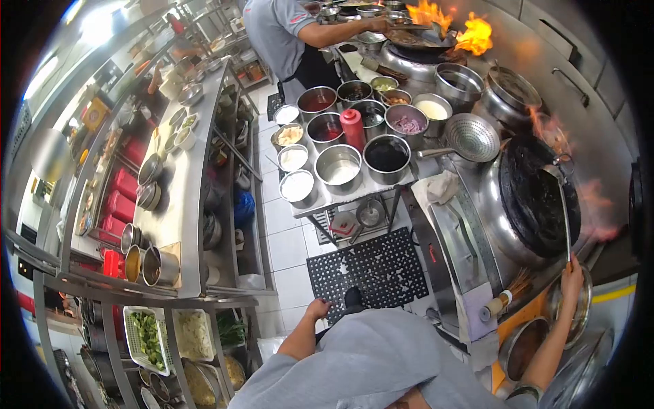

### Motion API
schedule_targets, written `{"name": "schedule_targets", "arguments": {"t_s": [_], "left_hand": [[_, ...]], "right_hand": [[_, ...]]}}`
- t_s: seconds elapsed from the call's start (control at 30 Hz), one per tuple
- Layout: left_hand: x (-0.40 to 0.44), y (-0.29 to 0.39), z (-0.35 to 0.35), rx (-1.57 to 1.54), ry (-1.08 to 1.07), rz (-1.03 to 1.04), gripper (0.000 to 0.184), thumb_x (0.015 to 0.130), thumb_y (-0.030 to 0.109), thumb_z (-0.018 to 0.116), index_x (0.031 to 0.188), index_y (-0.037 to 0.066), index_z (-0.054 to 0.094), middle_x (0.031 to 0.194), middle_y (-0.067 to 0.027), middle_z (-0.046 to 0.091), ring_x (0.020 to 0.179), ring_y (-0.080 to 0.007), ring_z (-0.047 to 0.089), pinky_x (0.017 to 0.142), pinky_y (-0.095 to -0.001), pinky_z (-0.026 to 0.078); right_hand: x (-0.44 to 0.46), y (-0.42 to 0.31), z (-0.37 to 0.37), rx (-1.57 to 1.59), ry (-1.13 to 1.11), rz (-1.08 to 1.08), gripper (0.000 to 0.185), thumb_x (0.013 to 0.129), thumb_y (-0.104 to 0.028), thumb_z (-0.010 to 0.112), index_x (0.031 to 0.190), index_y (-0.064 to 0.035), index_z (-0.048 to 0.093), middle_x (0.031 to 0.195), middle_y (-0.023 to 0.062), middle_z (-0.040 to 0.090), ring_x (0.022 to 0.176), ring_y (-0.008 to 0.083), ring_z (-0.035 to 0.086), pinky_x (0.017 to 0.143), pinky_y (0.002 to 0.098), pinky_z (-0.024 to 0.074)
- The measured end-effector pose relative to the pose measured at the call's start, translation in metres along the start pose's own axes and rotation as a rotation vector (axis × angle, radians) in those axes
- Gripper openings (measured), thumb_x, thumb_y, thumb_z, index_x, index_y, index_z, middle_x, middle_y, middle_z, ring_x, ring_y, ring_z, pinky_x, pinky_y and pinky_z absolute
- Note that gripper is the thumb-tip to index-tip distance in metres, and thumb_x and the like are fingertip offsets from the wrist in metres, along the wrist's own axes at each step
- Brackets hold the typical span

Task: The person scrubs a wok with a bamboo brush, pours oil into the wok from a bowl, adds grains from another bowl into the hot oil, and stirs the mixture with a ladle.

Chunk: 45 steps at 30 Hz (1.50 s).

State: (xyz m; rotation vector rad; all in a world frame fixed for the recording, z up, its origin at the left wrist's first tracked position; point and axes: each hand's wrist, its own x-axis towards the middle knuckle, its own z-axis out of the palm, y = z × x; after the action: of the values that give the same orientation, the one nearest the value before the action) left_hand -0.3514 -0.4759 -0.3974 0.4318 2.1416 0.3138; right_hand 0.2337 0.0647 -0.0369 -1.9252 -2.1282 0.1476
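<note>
My right hand (572,276) is wrapped round the handle end of a long metal ladle (565,211). The ladle reaches across a black wok (535,194), its bowl near the far rim. Flames rise beside the wok. My left hand (317,309) hangs low at my left, away from the stove, over the floor by a black rubber mat (368,266). Its fingers look curled in, and I see nothing in them. A perforated metal strainer (473,138) rests left of the wok, its handle pointing left.
Ahead, a small table carries several metal pots of sauces and a red squeeze bottle (351,129). Another person (293,34) works at a flaming wok (415,41) beyond. A long counter (174,204) runs along the left. A bamboo brush (514,290) lies at the stove's near edge.
</note>
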Motion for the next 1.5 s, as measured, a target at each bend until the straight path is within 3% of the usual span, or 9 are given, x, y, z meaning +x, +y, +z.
{"name": "schedule_targets", "arguments": {"t_s": [0.13,0.27,0.37,0.4,0.57,0.87,1.2,1.37,1.5], "left_hand": [[0.015,-0.024,0.007,0.097,0.005,0.216,0.051,0.089,0.049,0.062,0.097,0.000,0.073,0.101,-0.0232,0.072,0.101,-0.0383,0.068,0.089,-0.0452,0.052],[0.046,-0.052,0.020,0.025,-0.084,0.066,0.051,0.086,0.045,0.063,0.100,-0.003,0.073,0.105,-0.0283,0.070,0.106,-0.0407,0.066,0.091,-0.0460,0.050],[0.037,-0.041,0.005,-0.236,-0.172,0.007,0.043,0.088,0.037,0.066,0.092,-0.006,0.071,0.070,-0.0135,0.066,0.058,-0.0179,0.058,0.050,-0.0339,0.046],[0.032,-0.034,0.000,-0.286,-0.156,0.015,0.043,0.090,0.037,0.066,0.094,-0.005,0.070,0.069,-0.0109,0.064,0.055,-0.0166,0.057,0.045,-0.0316,0.043],[0.048,-0.012,-0.025,-0.268,-0.243,-0.052,0.034,0.091,0.026,0.068,0.110,-0.001,0.064,0.074,-0.0031,0.062,0.057,-0.0122,0.055,0.043,-0.0272,0.042],[0.054,0.023,-0.048,-0.269,-0.210,-0.012,0.023,0.093,0.024,0.064,0.102,0.002,0.065,0.075,-0.0008,0.059,0.057,-0.0107,0.055,0.041,-0.0269,0.040],[0.051,0.020,-0.036,-0.249,-0.248,-0.002,0.034,0.094,0.033,0.066,0.106,0.002,0.065,0.078,-0.0009,0.061,0.062,-0.0108,0.058,0.043,-0.0269,0.043],[0.041,0.013,-0.044,-0.204,-0.250,-0.066,0.031,0.093,0.030,0.067,0.110,0.003,0.065,0.085,-0.0027,0.066,0.067,-0.0133,0.063,0.046,-0.0294,0.048],[0.032,0.000,-0.055,-0.093,-0.281,0.122,0.029,0.093,0.029,0.066,0.109,0.005,0.065,0.083,-0.0030,0.065,0.067,-0.0144,0.064,0.046,-0.0311,0.048]], "right_hand": [[-0.027,0.012,-0.014,0.006,0.001,-0.001,0.053,0.087,0.000,0.059,0.139,-0.0113,0.056,0.131,0.0209,0.061,0.121,0.0375,0.057,0.103,0.0399,0.0441],[-0.081,-0.064,-0.066,-0.037,0.036,0.100,0.044,0.090,-0.009,0.059,0.134,-0.0105,0.062,0.125,0.0189,0.066,0.116,0.0344,0.062,0.098,0.0398,0.0470],[-0.099,-0.067,-0.084,-0.044,0.036,0.066,0.042,0.088,-0.010,0.059,0.130,-0.0108,0.064,0.123,0.0197,0.067,0.113,0.0369,0.063,0.097,0.0409,0.0483],[-0.104,-0.063,-0.090,-0.073,0.025,0.039,0.043,0.086,-0.009,0.060,0.129,-0.0113,0.065,0.122,0.0203,0.066,0.113,0.0380,0.063,0.097,0.0415,0.0485],[-0.133,-0.077,-0.135,-0.085,-0.028,0.124,0.050,0.079,-0.006,0.062,0.129,-0.0120,0.065,0.120,0.0231,0.066,0.111,0.0398,0.062,0.098,0.0426,0.0483],[-0.177,-0.093,-0.201,0.014,-0.108,0.206,0.052,0.076,-0.003,0.070,0.127,-0.0105,0.066,0.115,0.0219,0.068,0.104,0.0387,0.066,0.093,0.0398,0.0511],[-0.160,-0.081,-0.134,0.029,-0.079,0.187,0.050,0.078,-0.002,0.068,0.129,-0.0053,0.064,0.119,0.0203,0.068,0.107,0.0323,0.068,0.095,0.0357,0.0504],[-0.135,-0.078,-0.103,0.053,-0.027,0.120,0.050,0.081,-0.008,0.068,0.130,-0.0112,0.064,0.116,0.0192,0.069,0.107,0.0367,0.066,0.096,0.0407,0.0501],[-0.109,-0.072,-0.076,0.051,-0.030,0.118,0.050,0.082,-0.010,0.067,0.132,-0.0134,0.062,0.117,0.0183,0.069,0.107,0.0377,0.065,0.095,0.0422,0.0505]]}}
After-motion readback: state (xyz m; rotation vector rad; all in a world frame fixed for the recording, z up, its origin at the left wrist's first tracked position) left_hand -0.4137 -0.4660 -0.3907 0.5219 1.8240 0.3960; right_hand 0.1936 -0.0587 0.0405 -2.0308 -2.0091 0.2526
